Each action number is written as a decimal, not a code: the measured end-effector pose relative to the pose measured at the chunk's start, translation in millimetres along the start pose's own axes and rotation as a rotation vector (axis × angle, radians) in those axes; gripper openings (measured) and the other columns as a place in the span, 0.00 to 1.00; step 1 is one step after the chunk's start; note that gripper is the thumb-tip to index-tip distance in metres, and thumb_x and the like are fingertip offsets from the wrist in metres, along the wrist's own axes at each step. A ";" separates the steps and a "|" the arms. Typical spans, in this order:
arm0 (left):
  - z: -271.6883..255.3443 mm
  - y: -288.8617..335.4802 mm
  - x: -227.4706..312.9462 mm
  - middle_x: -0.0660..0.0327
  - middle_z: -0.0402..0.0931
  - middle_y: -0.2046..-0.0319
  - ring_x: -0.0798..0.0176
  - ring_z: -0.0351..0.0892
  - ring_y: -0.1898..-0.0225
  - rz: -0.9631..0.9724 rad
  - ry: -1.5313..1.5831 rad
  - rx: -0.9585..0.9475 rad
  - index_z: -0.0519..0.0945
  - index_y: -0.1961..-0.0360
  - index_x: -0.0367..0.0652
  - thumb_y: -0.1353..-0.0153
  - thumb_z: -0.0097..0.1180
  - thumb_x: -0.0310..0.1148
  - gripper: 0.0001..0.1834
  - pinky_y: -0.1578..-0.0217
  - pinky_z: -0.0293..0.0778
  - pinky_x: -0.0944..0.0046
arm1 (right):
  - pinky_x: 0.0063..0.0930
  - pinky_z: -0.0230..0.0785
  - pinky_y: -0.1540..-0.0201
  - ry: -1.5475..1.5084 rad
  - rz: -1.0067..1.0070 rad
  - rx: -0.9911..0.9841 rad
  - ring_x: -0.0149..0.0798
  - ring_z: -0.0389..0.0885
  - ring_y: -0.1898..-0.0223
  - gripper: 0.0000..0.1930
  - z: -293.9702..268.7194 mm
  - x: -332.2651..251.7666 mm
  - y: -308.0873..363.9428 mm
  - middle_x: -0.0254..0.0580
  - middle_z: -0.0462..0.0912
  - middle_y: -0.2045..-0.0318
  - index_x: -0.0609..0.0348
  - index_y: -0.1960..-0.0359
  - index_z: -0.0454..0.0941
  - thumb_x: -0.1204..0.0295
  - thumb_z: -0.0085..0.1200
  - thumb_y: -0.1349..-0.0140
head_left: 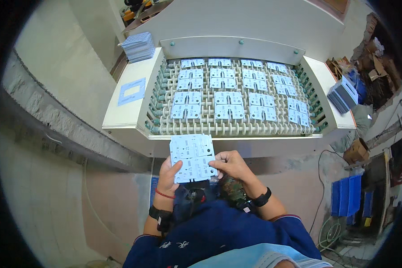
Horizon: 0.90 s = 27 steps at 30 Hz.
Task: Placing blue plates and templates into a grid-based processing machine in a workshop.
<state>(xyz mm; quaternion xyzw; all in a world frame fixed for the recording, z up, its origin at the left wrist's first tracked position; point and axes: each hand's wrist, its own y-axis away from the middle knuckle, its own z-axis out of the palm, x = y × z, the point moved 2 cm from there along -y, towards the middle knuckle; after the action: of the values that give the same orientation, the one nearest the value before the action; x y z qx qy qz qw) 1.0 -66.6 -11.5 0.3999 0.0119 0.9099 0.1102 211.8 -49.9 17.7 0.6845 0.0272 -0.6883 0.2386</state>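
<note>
Both hands hold flat, pale-blue circuit boards (192,154) in front of my body, just short of the machine's near edge. They look like a small stack, though I cannot tell how many lie together. My left hand (166,175) grips the left edge, thumb on top. On the right edge, my right hand (233,165) pinches the boards with its thumb on the upper face. Beyond them, several similar boards (186,110) lie in rows on the white roller conveyor (201,129).
A tall stack of boards (137,47) stands on the conveyor's left ledge, near a blue-bordered sheet (140,82). Another stack (344,94) leans on the right ledge (318,73). Blue bins (346,196), a cardboard box (356,151) and a loose hose (330,233) occupy the right side.
</note>
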 end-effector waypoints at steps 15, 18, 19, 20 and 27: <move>-12.7 0.5 -10.3 0.53 0.71 0.52 0.61 0.72 0.52 -0.044 -0.051 0.050 0.62 0.46 0.30 0.42 0.49 0.24 0.23 0.51 0.69 0.62 | 0.16 0.66 0.84 0.093 0.083 0.095 0.24 0.73 0.86 0.11 -2.4 11.0 0.0 0.35 0.76 0.86 0.67 0.75 0.76 0.69 0.59 0.46; -17.8 3.3 -9.6 0.52 0.70 0.52 0.59 0.72 0.51 -0.048 -0.019 0.088 0.62 0.46 0.29 0.43 0.49 0.25 0.24 0.50 0.68 0.61 | 0.16 0.66 0.83 0.023 0.038 0.058 0.25 0.73 0.85 0.10 -3.0 10.9 -0.4 0.37 0.77 0.84 0.67 0.74 0.76 0.70 0.57 0.45; -20.9 4.3 -10.4 0.51 0.70 0.51 0.58 0.71 0.50 -0.059 0.093 0.040 0.61 0.45 0.28 0.44 0.50 0.26 0.26 0.49 0.67 0.60 | 0.16 0.66 0.83 0.031 0.042 0.038 0.25 0.73 0.85 0.10 -6.6 11.1 0.4 0.37 0.77 0.84 0.67 0.74 0.76 0.70 0.57 0.45; -23.7 6.1 -9.8 0.49 0.69 0.51 0.56 0.71 0.50 -0.064 0.205 -0.007 0.59 0.44 0.28 0.45 0.51 0.27 0.28 0.49 0.66 0.60 | 0.18 0.65 0.83 0.029 -0.013 0.121 0.25 0.73 0.85 0.10 -17.0 10.1 3.1 0.37 0.77 0.85 0.68 0.74 0.77 0.71 0.56 0.44; -31.5 25.8 10.4 0.47 0.65 0.47 0.54 0.69 0.47 -0.031 0.283 -0.201 0.54 0.42 0.26 0.50 0.55 0.30 0.37 0.47 0.65 0.58 | 0.18 0.62 0.83 -0.057 -0.131 0.455 0.26 0.72 0.86 0.10 -93.2 18.1 14.8 0.37 0.76 0.85 0.68 0.74 0.77 0.71 0.53 0.43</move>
<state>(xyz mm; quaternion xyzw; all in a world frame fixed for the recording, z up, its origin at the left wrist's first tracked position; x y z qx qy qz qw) -33.8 -87.5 -22.5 0.2545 -0.0578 0.9518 0.1610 304.8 -34.3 -1.0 0.6976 -0.0908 -0.7099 0.0337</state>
